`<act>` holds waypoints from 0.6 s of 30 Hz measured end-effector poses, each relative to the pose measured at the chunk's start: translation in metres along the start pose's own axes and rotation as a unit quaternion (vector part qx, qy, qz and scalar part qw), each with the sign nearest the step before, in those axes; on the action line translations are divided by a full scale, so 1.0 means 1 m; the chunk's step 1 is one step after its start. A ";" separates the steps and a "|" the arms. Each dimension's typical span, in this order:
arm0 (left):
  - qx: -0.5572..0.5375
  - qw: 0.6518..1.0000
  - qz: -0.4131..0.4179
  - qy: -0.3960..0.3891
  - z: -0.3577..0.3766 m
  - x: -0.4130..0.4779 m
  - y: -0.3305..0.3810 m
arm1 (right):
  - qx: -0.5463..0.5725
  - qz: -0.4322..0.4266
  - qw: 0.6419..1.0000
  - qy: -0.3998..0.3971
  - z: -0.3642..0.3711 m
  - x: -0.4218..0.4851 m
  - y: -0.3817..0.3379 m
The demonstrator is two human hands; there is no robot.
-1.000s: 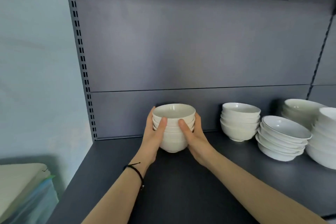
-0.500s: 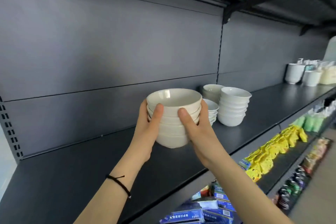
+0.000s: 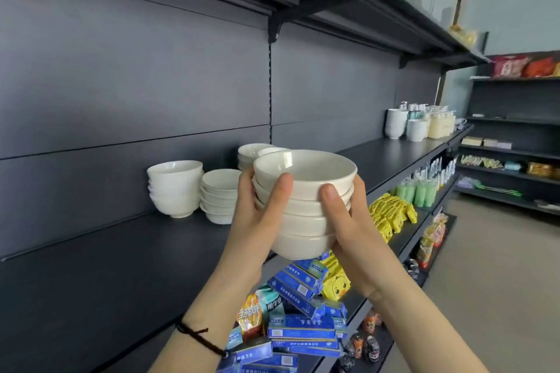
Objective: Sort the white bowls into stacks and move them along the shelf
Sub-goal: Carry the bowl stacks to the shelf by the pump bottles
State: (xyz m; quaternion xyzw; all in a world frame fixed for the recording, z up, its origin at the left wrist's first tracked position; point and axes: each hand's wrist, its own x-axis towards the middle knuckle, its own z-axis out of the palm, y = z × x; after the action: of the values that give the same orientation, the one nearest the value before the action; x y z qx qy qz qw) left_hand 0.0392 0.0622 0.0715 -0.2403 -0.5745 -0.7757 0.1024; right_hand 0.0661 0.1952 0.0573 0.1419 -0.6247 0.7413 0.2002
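Head view: two-handed grip [image 3: 303, 215] around bowl stack [image 3: 304, 188]

Held bowl stack [image 3: 303, 209]: off-white, plain, no pattern, glossy. Bowl stacks left of left-hand fingers [image 3: 281, 191]: white, plain [image 3: 175, 188], [image 3: 219, 195]. Shelf [image 3: 106, 275] and back panel [image 3: 136, 76]: dark slate grey, matte. Wrist cord [image 3: 200, 339] below left-hand fingers: black. Boxes [image 3: 303, 330] under fingers: blue with white labels. Packets [image 3: 391, 215] right of right-hand fingers [image 3: 333, 200]: yellow, duck print. Bottles [image 3: 416, 192] beyond: pale green.
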 end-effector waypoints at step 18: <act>-0.009 0.998 -0.024 -0.055 0.258 0.097 -0.137 | -0.052 0.000 0.998 0.037 -0.289 0.083 -0.014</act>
State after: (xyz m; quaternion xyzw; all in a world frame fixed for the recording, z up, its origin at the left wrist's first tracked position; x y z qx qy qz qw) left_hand -0.0386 0.3602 0.0619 -0.2694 -0.5780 -0.7687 0.0500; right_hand 0.0108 0.4913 0.0561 0.1035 -0.6542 0.7129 0.2304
